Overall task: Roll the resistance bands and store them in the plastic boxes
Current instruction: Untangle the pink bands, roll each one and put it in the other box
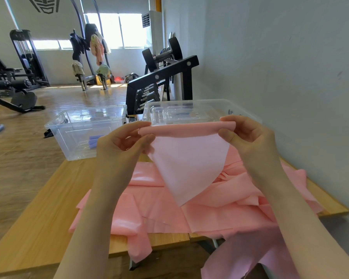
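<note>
— Looking at the boxes first, what do you see?

— I count two clear plastic boxes on the far side of the table (38, 214). The left box (83, 131) has no lid on, and purple rolls (94, 142) lie at its bottom. I see two of them, I think. The right box (189, 112) has a clear lid on top. I cannot tell what is inside it.

— And the hands?

— My left hand (121, 143) and right hand (244, 133) are both up in the air. Each one pinches an end of the pink band (186, 158), fingers and thumb curled round its rolled top edge. The rest of it hangs down in a point.

— Any more bands?

— A pile of pink bands (199, 208) lies on the table under my hands. I cannot count them.
</note>
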